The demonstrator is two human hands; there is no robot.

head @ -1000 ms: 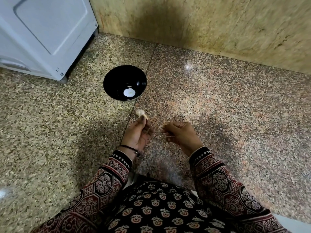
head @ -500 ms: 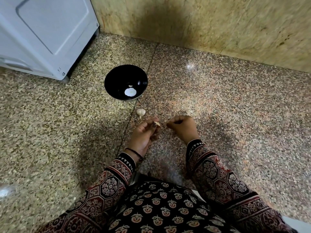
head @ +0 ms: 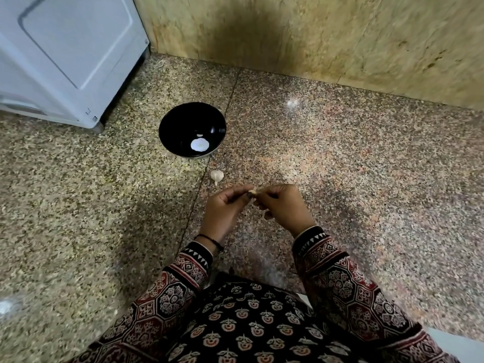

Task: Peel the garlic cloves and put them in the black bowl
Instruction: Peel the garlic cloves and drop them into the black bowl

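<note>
Two hands are meeting low over the floor (head: 340,166), closing the small gap that was showing between them half a second ago. The left hand (head: 225,209) is pinching a small garlic clove (head: 252,191) between its thumb and curled fingers, and the right hand (head: 284,205) is touching it, its fingers curled in and nipping the clove's other end. One garlic bulb (head: 217,175) is lying where it was on the floor, just beyond the left hand and apart from it, between the hands and the black bowl (head: 172,127), which is holding a small pale piece (head: 199,135) near the white appliance (head: 65,48).
</note>
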